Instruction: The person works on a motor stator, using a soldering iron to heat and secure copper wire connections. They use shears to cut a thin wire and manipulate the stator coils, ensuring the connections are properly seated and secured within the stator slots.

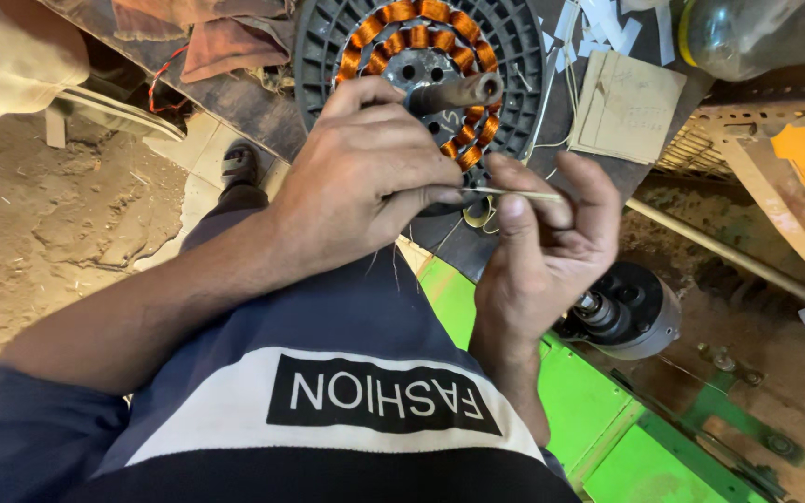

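Both hands are working just above the lap: right hand [538, 256] is pinching one thin pale sleeve [514, 195], long axis running L-R, w/ left hand [365, 182] pinching its other end. Just beyond on the worktop [263, 112], one stator [421, 65] w/ copper coils is lying flat, shaft [458, 91] pointing up.

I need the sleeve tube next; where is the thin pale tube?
The thin pale tube lies centre of the head view, pinched between left hand and right hand.
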